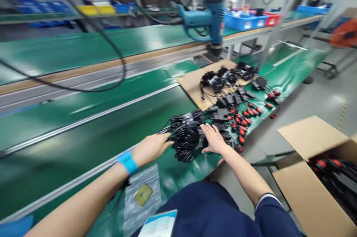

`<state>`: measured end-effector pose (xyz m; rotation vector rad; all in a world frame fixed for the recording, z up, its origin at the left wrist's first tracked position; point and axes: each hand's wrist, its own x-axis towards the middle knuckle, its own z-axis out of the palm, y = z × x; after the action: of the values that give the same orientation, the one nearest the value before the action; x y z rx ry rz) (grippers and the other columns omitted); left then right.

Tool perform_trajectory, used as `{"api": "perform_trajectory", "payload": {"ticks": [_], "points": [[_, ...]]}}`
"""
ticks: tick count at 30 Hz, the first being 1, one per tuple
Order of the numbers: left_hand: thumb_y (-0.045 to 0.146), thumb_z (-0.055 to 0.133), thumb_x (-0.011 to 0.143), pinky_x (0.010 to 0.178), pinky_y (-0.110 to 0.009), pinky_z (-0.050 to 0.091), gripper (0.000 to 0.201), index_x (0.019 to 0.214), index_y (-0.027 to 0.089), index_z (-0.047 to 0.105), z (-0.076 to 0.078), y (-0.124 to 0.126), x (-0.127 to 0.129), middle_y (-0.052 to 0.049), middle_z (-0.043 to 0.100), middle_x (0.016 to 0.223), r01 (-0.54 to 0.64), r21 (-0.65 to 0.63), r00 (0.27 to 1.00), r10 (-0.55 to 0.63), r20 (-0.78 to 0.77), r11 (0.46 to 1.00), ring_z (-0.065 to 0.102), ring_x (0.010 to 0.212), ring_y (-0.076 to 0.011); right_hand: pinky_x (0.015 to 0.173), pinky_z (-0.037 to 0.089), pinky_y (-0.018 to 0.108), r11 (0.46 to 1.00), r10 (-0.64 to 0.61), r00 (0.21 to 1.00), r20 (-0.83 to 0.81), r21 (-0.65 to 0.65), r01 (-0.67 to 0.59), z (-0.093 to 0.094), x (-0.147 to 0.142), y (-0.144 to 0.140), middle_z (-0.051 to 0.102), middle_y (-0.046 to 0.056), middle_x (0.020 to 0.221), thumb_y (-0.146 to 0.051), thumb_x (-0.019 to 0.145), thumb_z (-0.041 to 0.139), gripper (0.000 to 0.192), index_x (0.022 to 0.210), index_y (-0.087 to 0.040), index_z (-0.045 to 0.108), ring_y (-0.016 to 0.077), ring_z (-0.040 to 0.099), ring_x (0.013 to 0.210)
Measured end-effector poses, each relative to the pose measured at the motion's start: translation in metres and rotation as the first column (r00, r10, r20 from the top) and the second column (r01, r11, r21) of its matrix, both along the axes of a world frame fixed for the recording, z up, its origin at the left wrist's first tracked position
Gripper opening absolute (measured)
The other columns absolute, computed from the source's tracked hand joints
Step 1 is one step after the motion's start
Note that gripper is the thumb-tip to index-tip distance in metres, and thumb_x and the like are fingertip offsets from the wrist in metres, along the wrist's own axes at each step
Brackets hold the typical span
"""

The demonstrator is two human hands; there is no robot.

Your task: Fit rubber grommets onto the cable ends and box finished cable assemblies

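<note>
Right now I have only the head view, looking down and forward. Near the middle of the frame, a bit low, sits a pile of black cable bundles [187, 137] on the green counter [83, 125]. Both hands are on it. My left hand [152, 147] comes in from the lower left and touches the left side of the pile, with its fingers curled against the cables. It looks like a loose hold, but I cannot tell if it really grips. My right hand [214, 138] comes up from the lower right and lies flat and open on the right side of the pile. So the pile is between the two hands, and each hand is about as near as the other. The pile is longer from the upper left to the lower right than it is wide.

My left wrist has a blue wristband [127, 162]. Past the pile, toward the right, lie many black adapters with red plugs [242, 118], some on a sheet of cardboard [195, 84]. A blue heat gun [206, 19] hangs at the top middle. At the lower right stands an open cardboard box [312, 185] with more red and black parts inside. At the bottom lies a clear plastic bag [142, 192].
</note>
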<state>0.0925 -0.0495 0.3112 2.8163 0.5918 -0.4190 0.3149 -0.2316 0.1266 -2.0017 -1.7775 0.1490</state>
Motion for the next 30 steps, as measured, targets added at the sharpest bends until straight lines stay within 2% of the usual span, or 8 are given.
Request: {"api": "perform_trajectory", "payload": {"ticks": [7, 9, 13, 16, 20, 24, 27, 30], "points": [[0.034, 0.051, 0.100, 0.081, -0.036, 0.052, 0.025, 0.098, 0.016, 0.068, 0.019, -0.009, 0.021, -0.014, 0.076, 0.098, 0.019, -0.058, 0.999, -0.017, 0.028, 0.998, 0.073, 0.095, -0.0309, 0.124, 0.018, 0.061, 0.990, -0.099, 0.995, -0.020, 0.098, 0.101, -0.045, -0.031, 0.013, 0.026, 0.029, 0.163, -0.051, 0.067, 0.082, 0.139, 0.160, -0.008, -0.012, 0.0382, 0.031, 0.151], [0.034, 0.052, 0.100, 0.079, -0.034, 0.052, 0.024, 0.096, 0.017, 0.068, 0.020, -0.011, 0.022, -0.013, 0.076, 0.095, 0.035, -0.086, 0.999, -0.031, 0.038, 0.996, 0.074, 0.093, -0.0297, 0.121, 0.022, 0.063, 0.982, -0.131, 0.991, -0.030, 0.134, 0.134, -0.054, -0.036, 0.013, 0.026, 0.031, 0.162, -0.051, 0.069, 0.077, 0.132, 0.160, -0.007, -0.009, 0.0405, 0.032, 0.150], [0.033, 0.051, 0.100, 0.074, -0.030, 0.049, 0.024, 0.093, 0.017, 0.067, 0.028, -0.007, 0.021, -0.010, 0.076, 0.090, 0.076, -0.175, 0.994, -0.060, 0.096, 0.982, 0.073, 0.087, -0.0263, 0.111, 0.036, 0.060, 0.968, -0.135, 0.989, -0.053, 0.205, 0.143, -0.054, -0.033, 0.016, 0.048, 0.025, 0.146, -0.053, 0.066, 0.073, 0.122, 0.158, -0.010, 0.006, 0.0399, 0.050, 0.132], [0.037, 0.049, 0.101, 0.070, -0.027, 0.045, 0.028, 0.091, 0.018, 0.067, 0.043, 0.008, 0.012, -0.006, 0.074, 0.086, 0.092, -0.276, 0.984, -0.045, 0.171, 0.957, 0.069, 0.079, -0.0211, 0.107, 0.040, 0.060, 0.952, -0.136, 0.989, -0.063, 0.269, 0.148, -0.033, -0.024, 0.015, 0.053, 0.022, 0.137, -0.056, 0.066, 0.071, 0.117, 0.157, -0.011, 0.013, 0.0387, 0.054, 0.123], [0.049, 0.050, 0.100, 0.066, -0.024, 0.039, 0.035, 0.102, 0.020, 0.069, 0.073, 0.034, -0.014, -0.001, 0.071, 0.085, 0.080, -0.367, 0.979, -0.003, 0.205, 0.927, 0.062, 0.071, -0.0155, 0.107, 0.041, 0.060, 0.927, -0.130, 0.991, -0.042, 0.348, 0.136, 0.015, -0.005, -0.003, 0.052, 0.021, 0.136, -0.052, 0.064, 0.074, 0.115, 0.157, -0.012, 0.019, 0.0387, 0.053, 0.123], [0.052, 0.053, 0.097, 0.059, -0.022, 0.032, 0.036, 0.094, 0.019, 0.068, 0.095, 0.056, -0.040, 0.003, 0.060, 0.070, 0.006, -0.322, 0.971, 0.072, 0.229, 0.947, 0.050, 0.060, -0.0110, 0.105, 0.045, 0.060, 0.934, -0.116, 0.993, -0.019, 0.337, 0.116, 0.068, 0.014, -0.037, 0.052, 0.021, 0.139, -0.050, 0.064, 0.078, 0.116, 0.158, -0.014, 0.022, 0.0393, 0.054, 0.123], [0.052, 0.054, 0.097, 0.055, -0.021, 0.027, 0.039, 0.085, 0.017, 0.067, 0.086, 0.065, -0.047, 0.005, 0.050, 0.062, -0.024, -0.330, 0.953, 0.122, 0.279, 0.944, 0.041, 0.056, -0.0093, 0.102, 0.047, 0.063, 0.955, -0.127, 0.986, -0.106, 0.256, 0.151, 0.106, 0.021, -0.065, 0.053, 0.020, 0.140, -0.053, 0.061, 0.080, 0.117, 0.158, -0.019, 0.024, 0.0424, 0.055, 0.122], [0.057, 0.058, 0.094, 0.058, -0.021, 0.031, 0.045, 0.089, 0.014, 0.070, 0.047, 0.056, -0.030, 0.004, 0.050, 0.065, 0.044, -0.518, 0.899, 0.192, 0.394, 0.854, 0.040, 0.060, -0.0097, 0.098, 0.051, 0.066, 0.959, -0.145, 0.958, -0.247, 0.205, 0.198, 0.142, 0.015, -0.087, 0.056, 0.017, 0.138, -0.053, 0.061, 0.081, 0.113, 0.157, -0.027, 0.028, 0.0439, 0.058, 0.121]]}}
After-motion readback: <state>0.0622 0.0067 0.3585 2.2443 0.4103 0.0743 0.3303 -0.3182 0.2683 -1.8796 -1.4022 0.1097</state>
